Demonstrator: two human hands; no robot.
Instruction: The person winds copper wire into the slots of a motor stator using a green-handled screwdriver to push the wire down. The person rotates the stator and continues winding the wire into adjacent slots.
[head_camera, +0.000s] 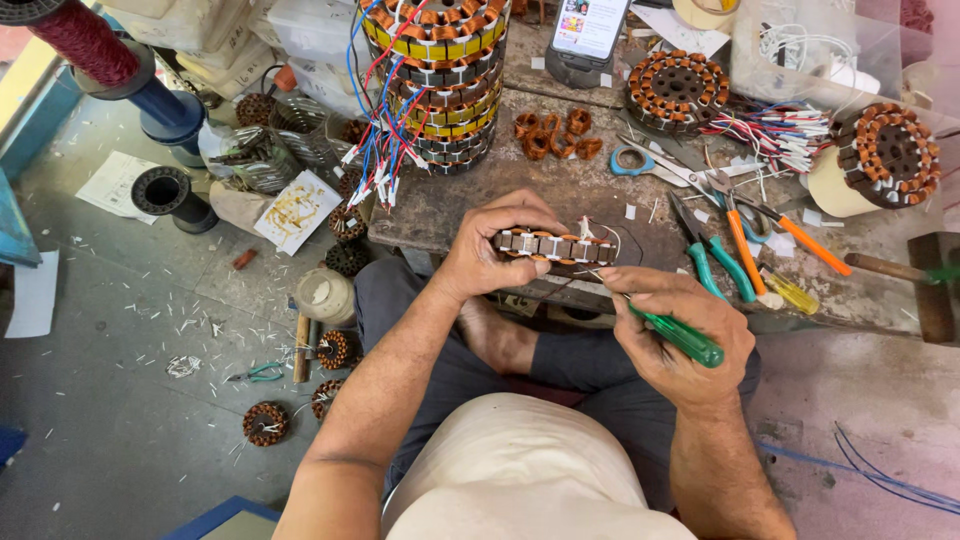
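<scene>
Nearest, the right hand grips a green-handled screwdriver; the left hand clasps a wound stator above the lap. Beyond, the worn worktop carries pliers, scissors, stacked stators. Grey floor lies left.

You've only got one view here, the head cam, sitting up high and looking pretty much straight down past your chest and lap. It's close in: your left hand and right hand land near the middle of the picture. It faces forward over the low workbench, which fills the top half, with the concrete floor running down the left side. No second view, so nothing overlaps.
</scene>
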